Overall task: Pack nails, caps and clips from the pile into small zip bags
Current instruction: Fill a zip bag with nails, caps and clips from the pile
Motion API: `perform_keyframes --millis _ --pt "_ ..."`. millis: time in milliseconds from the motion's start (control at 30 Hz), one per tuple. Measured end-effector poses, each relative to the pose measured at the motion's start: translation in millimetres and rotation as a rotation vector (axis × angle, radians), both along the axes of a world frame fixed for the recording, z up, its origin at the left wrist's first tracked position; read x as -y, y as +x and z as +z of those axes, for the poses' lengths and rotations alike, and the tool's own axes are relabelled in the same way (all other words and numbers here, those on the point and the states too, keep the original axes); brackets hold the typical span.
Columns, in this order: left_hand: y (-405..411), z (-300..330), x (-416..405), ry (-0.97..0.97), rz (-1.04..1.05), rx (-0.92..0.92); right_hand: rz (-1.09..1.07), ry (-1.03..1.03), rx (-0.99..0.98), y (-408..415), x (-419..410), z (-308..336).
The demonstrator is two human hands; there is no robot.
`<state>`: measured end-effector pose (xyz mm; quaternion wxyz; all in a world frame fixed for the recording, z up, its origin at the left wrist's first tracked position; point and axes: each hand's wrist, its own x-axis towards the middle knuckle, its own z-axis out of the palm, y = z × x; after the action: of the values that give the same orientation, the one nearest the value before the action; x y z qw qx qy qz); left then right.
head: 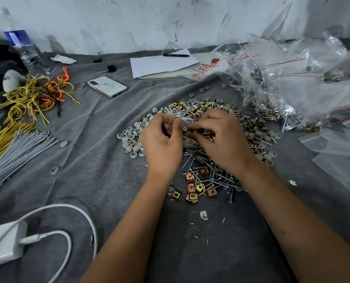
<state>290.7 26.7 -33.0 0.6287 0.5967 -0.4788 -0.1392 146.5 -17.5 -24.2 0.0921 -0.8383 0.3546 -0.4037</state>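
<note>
Both hands (187,135) pinch one small clear zip bag (187,124) (crumpled, glinting).

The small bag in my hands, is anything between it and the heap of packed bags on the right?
Nothing visible blocks it. Both hands, left hand and right hand, pinch the small bag above the pile; the packed bags lie to the right, only loose parts between.

The left hand (161,139) and right hand (221,137) cover the middle of the pile (200,160); the small clear bag (187,123) pinched between them is mostly hidden, its contents indistinct. At nine o'clock, the grey ties (16,152) and white charger (4,244) are cut by the frame edge. At ten o'clock, the bottle (25,48) is blurred.
</note>
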Motion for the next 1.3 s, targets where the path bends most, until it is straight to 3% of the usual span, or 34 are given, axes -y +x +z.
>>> perform_keyframes --millis 133,300,633,1167,1300 --pt "2.0 0.5 0.3 0.007 0.021 -0.036 -0.186 0.029 0.038 -14.4 9.8 2.6" --pt "1.3 1.4 -0.2 0.019 0.013 -0.044 -0.387 0.258 -0.158 -34.6 17.2 -0.7" --pt "1.4 2.7 -0.9 0.014 0.016 -0.045 -0.349 0.380 -0.496 -28.3 12.3 11.8" --pt "-1.2 2.9 -1.6 0.016 0.014 -0.011 -0.213 0.274 -0.407 -21.8 6.8 8.6" --pt "-0.9 2.7 -1.4 0.010 0.009 -0.019 -0.223 0.232 -0.482 -20.3 7.2 5.5"
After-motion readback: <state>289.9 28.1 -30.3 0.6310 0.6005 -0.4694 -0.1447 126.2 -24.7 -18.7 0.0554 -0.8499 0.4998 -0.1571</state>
